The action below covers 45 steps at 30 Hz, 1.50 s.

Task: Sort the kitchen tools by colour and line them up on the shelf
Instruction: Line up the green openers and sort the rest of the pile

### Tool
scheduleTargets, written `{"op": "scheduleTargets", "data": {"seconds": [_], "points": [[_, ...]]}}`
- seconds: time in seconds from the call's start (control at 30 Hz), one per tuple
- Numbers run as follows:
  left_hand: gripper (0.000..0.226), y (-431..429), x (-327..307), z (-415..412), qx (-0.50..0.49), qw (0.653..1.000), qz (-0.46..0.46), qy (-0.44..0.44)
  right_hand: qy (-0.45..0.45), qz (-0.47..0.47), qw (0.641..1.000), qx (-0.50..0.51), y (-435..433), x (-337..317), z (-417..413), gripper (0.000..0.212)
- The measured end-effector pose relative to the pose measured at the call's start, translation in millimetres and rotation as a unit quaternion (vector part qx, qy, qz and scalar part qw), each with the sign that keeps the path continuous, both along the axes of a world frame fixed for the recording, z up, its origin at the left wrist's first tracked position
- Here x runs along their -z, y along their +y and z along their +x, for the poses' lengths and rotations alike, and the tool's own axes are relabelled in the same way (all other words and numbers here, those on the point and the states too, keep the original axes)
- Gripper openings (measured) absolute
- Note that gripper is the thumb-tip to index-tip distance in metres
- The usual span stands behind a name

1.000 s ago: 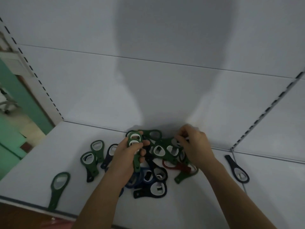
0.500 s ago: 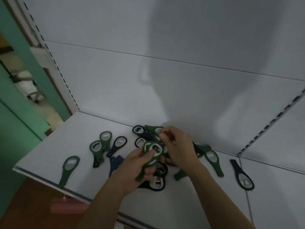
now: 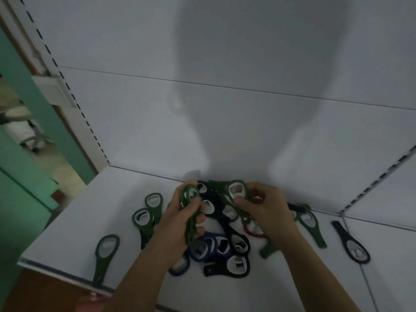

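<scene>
A heap of bottle openers [image 3: 227, 235] in green, dark navy, blue and red lies on the white shelf [image 3: 67, 226]. My left hand [image 3: 180, 221] grips a small stack of green openers [image 3: 191, 212] upright above the heap. My right hand [image 3: 265, 208] pinches another green opener [image 3: 237, 190] by its ring, lifted just over the back of the heap. Three green openers [image 3: 146, 219] [image 3: 155, 202] [image 3: 104, 253] lie apart on the left. On the right lie a green opener [image 3: 311, 226] and a navy opener [image 3: 353, 244].
The shelf's front edge [image 3: 67, 272] runs close below the left openers. A white back panel [image 3: 225, 131] rises right behind the heap. A seam [image 3: 360, 262] splits the shelf board at the right. Left of the shelf stands a green wall [image 3: 27, 154].
My right hand has pulled a green opener out of the heap and lifted it. My left hand has turned its green stack more upright. The view has shifted slightly.
</scene>
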State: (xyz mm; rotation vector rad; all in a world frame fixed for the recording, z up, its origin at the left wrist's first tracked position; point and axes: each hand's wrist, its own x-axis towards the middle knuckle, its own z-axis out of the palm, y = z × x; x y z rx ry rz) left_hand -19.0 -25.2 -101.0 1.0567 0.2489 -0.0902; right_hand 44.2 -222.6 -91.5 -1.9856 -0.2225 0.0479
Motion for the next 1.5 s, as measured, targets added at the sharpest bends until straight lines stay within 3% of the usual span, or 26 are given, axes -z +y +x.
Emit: {"op": "scheduleTargets", "data": {"seconds": [0.07, 0.1, 0.13, 0.2, 0.23, 0.27, 0.33, 0.47, 0.57, 0.67, 0.73, 0.87, 0.97, 1.17, 1.3, 1.5], "points": [[0.029, -0.8, -1.9, 6.7, 0.015, 0.999, 0.05, -0.007, 0.058, 0.127, 0.989, -0.05, 21.6, -8.8, -12.7, 0.034], [0.031, -0.2, -1.7, 9.4, 0.022, 0.996, 0.081, -0.013, 0.056, 0.118, 0.989, -0.069, 33.0, -8.5, -15.5, 0.04], [0.029, 0.4, -3.0, 12.1, 0.021, 0.995, 0.099, -0.02, 0.048, 0.098, 0.991, -0.077, 43.9, -6.6, -16.3, 0.039], [0.031, 10.2, -6.5, 17.2, -0.012, 0.994, 0.102, -0.025, 0.003, 0.05, 0.997, -0.055, 59.0, 4.2, -7.2, 0.018], [0.034, 19.6, -8.2, 19.8, -0.035, 0.995, 0.095, -0.022, -0.052, -0.009, 0.998, -0.034, 61.1, 12.0, 2.1, 0.005], [0.035, 31.3, -10.0, 22.0, -0.051, 0.995, 0.085, -0.019, -0.133, -0.104, 0.986, -0.011, 62.5, 19.1, 13.4, 0.008], [0.033, 56.8, -13.0, 23.8, -0.04, 0.998, 0.047, -0.006, -0.263, -0.298, 0.917, -0.02, 66.3, 31.3, 35.8, 0.029], [0.027, 96.5, -18.1, 25.6, 0.009, 0.999, 0.019, 0.037, -0.307, -0.537, 0.774, -0.133, 75.8, 29.8, 55.8, 0.061], [0.025, 108.7, -13.5, 32.3, 0.045, 0.994, -0.055, 0.083, -0.301, -0.625, 0.698, -0.178, 76.4, 14.2, 55.6, 0.068], [0.024, 107.9, -8.8, 34.6, 0.096, 0.976, -0.165, 0.101, -0.315, -0.664, 0.654, -0.182, 73.7, 12.9, 58.0, 0.069], [0.019, 103.8, -4.7, 36.5, 0.115, 0.973, -0.173, 0.097, -0.33, -0.675, 0.638, -0.165, 72.0, 15.5, 62.2, 0.067], [0.02, 94.8, -1.0, 44.7, 0.115, 0.978, -0.12, 0.123, -0.359, -0.663, 0.64, -0.148, 66.3, 24.4, 64.1, 0.044], [0.019, 94.7, 1.1, 50.9, 0.122, 0.974, -0.128, 0.139, -0.399, -0.626, 0.66, -0.116, 53.6, 33.6, 61.2, 0.045], [0.017, 87.4, 4.0, 49.6, 0.186, 0.963, -0.121, 0.153, -0.461, -0.595, 0.654, -0.077, 29.4, 45.0, 58.1, 0.031], [0.012, 77.2, 3.4, 46.9, 0.204, 0.956, -0.136, 0.158, -0.436, -0.599, 0.667, -0.076, 30.6, 45.0, 55.2, 0.033], [0.021, 78.0, 5.5, 49.9, 0.197, 0.958, -0.144, 0.149, -0.34, -0.58, 0.74, -0.024, 37.0, 43.0, 47.6, 0.034]]}}
